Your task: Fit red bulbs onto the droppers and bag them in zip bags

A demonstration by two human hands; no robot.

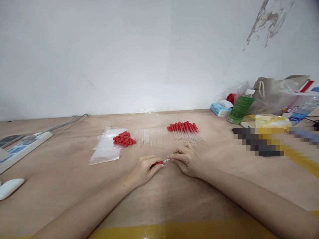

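My left hand [148, 169] is closed around a red rubber bulb [159, 162]. From the bulb a thin clear glass dropper tube [166, 160] points to the right. My right hand [186, 161] pinches the far end of that tube between thumb and fingers. Beyond my hands lies a row of clear glass tubes [149, 137]. To its left, a heap of loose red bulbs [124, 138] rests on clear plastic zip bags [106, 149]. On the right, several droppers with red bulbs fitted [184, 129] lie side by side, tips toward me.
A white power strip [27, 147] with a grey cable and a phone [10, 141] lie at left, near a white mouse-like object [11, 188]. At right stand a tissue pack [221, 108], a green bottle [241, 106] and bags [271, 94]. A wall [112, 59] bounds the back.
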